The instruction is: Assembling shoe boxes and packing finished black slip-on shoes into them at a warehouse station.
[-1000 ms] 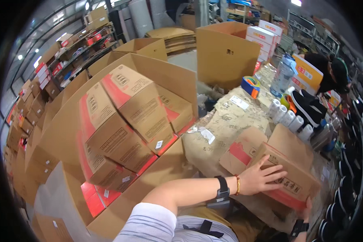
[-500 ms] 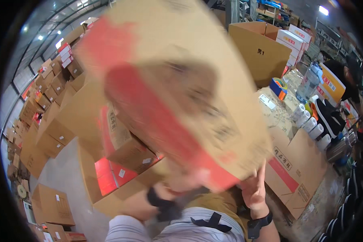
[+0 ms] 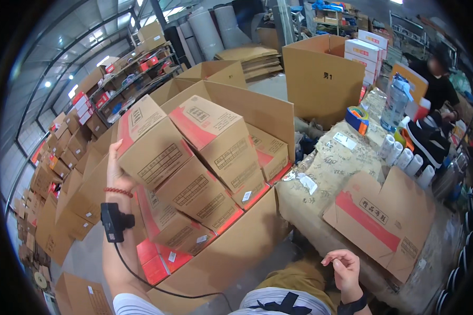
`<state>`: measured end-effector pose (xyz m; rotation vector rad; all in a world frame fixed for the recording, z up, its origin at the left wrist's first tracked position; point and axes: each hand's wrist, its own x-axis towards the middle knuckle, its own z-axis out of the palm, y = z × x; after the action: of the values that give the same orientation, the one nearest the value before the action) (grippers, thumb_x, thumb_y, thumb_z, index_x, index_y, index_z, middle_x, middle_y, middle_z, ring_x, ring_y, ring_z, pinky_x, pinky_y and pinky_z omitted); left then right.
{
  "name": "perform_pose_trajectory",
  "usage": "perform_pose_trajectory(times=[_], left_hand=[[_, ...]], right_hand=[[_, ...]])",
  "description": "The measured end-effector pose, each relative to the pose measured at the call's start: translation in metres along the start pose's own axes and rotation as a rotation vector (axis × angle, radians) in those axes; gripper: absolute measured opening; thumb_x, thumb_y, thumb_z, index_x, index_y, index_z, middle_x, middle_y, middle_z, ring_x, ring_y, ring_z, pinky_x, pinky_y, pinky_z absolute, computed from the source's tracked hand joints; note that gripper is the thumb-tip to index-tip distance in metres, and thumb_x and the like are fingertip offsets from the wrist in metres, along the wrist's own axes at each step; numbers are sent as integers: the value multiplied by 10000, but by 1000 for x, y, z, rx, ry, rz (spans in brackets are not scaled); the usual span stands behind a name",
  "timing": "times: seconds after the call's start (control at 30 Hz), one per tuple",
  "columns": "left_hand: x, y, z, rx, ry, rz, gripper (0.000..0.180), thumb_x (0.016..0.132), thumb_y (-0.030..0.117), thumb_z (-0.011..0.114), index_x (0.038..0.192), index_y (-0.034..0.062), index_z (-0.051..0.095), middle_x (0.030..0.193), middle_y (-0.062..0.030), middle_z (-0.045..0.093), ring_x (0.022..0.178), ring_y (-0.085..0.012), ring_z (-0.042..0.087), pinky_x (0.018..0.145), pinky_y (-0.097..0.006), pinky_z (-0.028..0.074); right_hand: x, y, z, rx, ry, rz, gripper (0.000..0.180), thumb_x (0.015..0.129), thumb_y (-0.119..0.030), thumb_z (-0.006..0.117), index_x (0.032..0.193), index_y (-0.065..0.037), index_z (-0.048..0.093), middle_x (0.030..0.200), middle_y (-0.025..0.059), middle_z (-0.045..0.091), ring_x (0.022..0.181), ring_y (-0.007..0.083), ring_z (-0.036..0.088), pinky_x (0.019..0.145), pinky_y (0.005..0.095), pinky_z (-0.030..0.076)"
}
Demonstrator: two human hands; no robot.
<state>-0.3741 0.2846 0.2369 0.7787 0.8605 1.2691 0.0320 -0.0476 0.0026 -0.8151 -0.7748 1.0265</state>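
My left hand [image 3: 116, 164] grips the left side of a brown shoe carton [image 3: 157, 149] with a red band, its fingers partly hidden by the carton. This carton sits tilted on top of other cartons, beside another upper carton [image 3: 213, 142]. The stack rests inside a big open cardboard box [image 3: 242, 249], where red boxes [image 3: 157, 262] lie beneath it. My right hand [image 3: 347, 268] hangs apart from the stack, in front of the table, its fingers loosely bent and nothing visible in them.
A flattened carton [image 3: 376, 218] lies on the covered table [image 3: 310, 207] at right, near tape rolls [image 3: 357, 119], a water bottle [image 3: 396, 107], white rolls [image 3: 404, 157] and black shoes [image 3: 425, 144]. A tall open box [image 3: 323, 79] stands behind. Another person [image 3: 439, 79] is at far right.
The carton blurred close to the view is no longer raised there. My left hand has moved left onto a carton atop the stack; my right hand has come down, away from the cartons.
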Motion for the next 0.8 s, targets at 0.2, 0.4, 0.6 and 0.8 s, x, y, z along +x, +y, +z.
perform_pose_trajectory(times=[0.2, 0.4, 0.6, 0.8], left_hand=[[9, 11, -15, 202, 25, 287, 432, 883, 332, 629, 1211, 53, 593, 1135, -85, 657, 1027, -229, 629, 904, -362, 505], [-45, -77, 99, 716, 115, 1794, 513, 868, 25, 593, 1352, 24, 423, 1362, -155, 455, 1252, -272, 447, 1054, -419, 347], [-48, -313, 169, 1173, -996, 744, 671, 746, 118, 730, 1355, 49, 457, 1387, -186, 422, 1268, -339, 440, 1043, -422, 381], [-64, -459, 186, 1028, -1073, 295, 774, 808, 189, 724, 1447, -7, 334, 1493, -262, 312, 1394, -333, 317, 1111, -398, 317]], right_hand=[[-16, 1, -26, -58, 148, 43, 193, 879, -90, 645, 1021, 41, 643, 898, 127, 681, 839, 194, 657, 786, 311, 514], [-47, -30, -71, -301, 370, 111, 154, 891, -36, 627, 1030, 28, 648, 932, 95, 689, 888, 156, 655, 814, 288, 520], [-75, -72, -145, -760, 694, -11, 174, 874, -82, 664, 1030, -3, 661, 1025, 124, 681, 952, 172, 644, 858, 294, 504], [-137, -75, -193, -1622, 1043, 73, 753, 708, -410, 808, 1332, -87, 538, 1418, 299, 406, 1286, 408, 456, 1059, 461, 384]])
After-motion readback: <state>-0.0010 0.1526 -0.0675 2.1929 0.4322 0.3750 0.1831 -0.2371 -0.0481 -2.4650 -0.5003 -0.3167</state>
